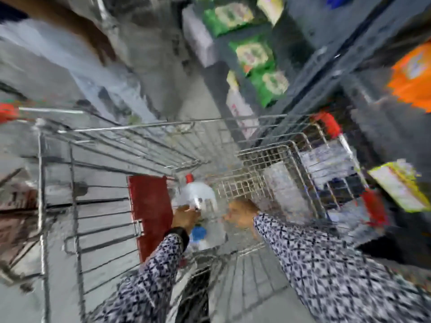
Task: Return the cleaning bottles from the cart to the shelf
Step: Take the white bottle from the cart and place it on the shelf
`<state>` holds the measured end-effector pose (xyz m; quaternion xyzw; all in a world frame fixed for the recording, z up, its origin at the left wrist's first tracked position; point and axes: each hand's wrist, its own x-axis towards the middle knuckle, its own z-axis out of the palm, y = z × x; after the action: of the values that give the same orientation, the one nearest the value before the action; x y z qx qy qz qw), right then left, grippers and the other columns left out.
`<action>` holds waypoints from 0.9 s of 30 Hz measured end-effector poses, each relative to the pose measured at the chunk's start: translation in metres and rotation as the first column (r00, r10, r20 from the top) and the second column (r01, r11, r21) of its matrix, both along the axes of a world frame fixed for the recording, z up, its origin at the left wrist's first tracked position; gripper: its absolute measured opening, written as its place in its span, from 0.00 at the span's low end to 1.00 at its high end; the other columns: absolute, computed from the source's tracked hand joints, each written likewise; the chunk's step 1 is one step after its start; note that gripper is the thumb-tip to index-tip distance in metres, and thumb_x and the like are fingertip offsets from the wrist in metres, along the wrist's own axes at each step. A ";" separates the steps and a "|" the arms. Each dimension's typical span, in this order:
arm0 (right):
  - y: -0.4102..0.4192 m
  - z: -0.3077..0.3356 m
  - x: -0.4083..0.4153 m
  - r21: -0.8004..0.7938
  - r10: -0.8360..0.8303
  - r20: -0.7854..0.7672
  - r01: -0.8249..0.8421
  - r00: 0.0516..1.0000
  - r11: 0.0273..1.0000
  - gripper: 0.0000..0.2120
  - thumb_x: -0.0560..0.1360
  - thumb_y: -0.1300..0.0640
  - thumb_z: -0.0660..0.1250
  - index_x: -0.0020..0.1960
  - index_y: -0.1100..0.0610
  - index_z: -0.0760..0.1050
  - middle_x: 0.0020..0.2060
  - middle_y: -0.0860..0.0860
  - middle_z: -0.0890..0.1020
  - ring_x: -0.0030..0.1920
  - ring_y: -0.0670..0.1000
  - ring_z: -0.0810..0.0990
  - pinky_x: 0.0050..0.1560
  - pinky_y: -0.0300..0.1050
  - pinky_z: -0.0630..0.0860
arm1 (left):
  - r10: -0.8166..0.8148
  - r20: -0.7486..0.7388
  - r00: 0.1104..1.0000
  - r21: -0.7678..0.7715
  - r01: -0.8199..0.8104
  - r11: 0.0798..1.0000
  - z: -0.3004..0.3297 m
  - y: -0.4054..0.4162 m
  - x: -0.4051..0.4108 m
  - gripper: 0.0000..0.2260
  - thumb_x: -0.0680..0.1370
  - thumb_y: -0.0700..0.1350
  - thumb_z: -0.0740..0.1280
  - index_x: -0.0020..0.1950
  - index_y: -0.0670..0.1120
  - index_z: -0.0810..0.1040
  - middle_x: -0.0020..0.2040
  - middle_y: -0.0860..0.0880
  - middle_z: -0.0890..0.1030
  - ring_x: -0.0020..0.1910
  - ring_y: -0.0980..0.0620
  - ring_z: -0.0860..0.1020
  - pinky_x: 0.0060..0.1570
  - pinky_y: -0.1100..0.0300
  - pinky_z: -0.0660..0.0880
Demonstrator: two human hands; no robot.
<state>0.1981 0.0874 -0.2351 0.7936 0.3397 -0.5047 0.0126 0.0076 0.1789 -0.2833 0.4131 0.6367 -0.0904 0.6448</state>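
frame is heavily motion-blurred, so details are coarse. Left to right: wire cart (130,145) fills the view, dark red panel (151,210) against its near-left wall. Left hand (185,217) is down inside, next to the panel, fingers curled toward the near shoulder of a clear bottle with red cap (197,195) standing toward the middle of the cart floor; looks like touching or just about to, can't tell if the grip is closed. A second bottle with blue cap (198,233) lies closer to the near edge, partly under the left wrist. Right hand (242,216) is low at the right side of the cart floor, fingers loosely bent, nothing visibly held; can't say more given blur. Shelf (310,73) with green packs (254,54) runs past the cart's far-right corner. Handling, my guess: plastic bottle with liquid, moderately heavy, smooth and likely slippery, walls flex if squeezed. Take it at the neck under the cap or any moulded handle, support the base with the other hand, lift straight up to clear the wire rim
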 end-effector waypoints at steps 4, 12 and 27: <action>0.023 -0.086 -0.015 -0.114 -0.053 0.016 0.055 0.998 0.992 0.13 0.77 0.51 0.72 0.48 0.62 0.81 0.54 0.63 0.85 0.61 0.64 0.84 0.49 0.47 0.71 | -0.096 -0.081 0.992 -0.018 0.095 0.995 0.014 0.003 0.021 0.16 0.77 0.43 0.66 0.34 0.56 0.64 0.58 0.33 0.81 0.56 0.46 0.79 0.68 0.48 0.76; 0.032 -0.098 -0.048 -0.049 -0.177 0.255 0.196 0.951 0.979 0.06 0.71 0.58 0.77 0.45 0.57 0.81 0.43 0.60 0.84 0.49 0.58 0.85 0.40 0.42 0.75 | -0.038 -0.154 0.987 0.103 0.054 0.993 0.005 -0.008 0.027 0.04 0.75 0.40 0.64 0.47 0.41 0.75 0.58 0.26 0.80 0.59 0.30 0.80 0.57 0.42 0.76; -0.039 0.140 0.005 0.470 -0.562 -0.159 0.563 0.811 0.680 0.02 0.58 0.60 0.75 0.28 0.55 0.83 0.23 0.47 0.81 0.24 0.46 0.74 0.25 0.38 0.68 | 0.055 0.461 0.886 0.076 -0.101 0.992 0.183 -0.023 0.043 0.08 0.82 0.36 0.64 0.51 0.44 0.83 0.40 0.49 0.88 0.34 0.53 0.85 0.35 0.60 0.84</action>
<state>0.2034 0.0488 -0.0953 0.8345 0.1972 -0.3796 -0.3473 0.0502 0.1556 -0.1003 0.4278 0.4865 0.0667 0.7588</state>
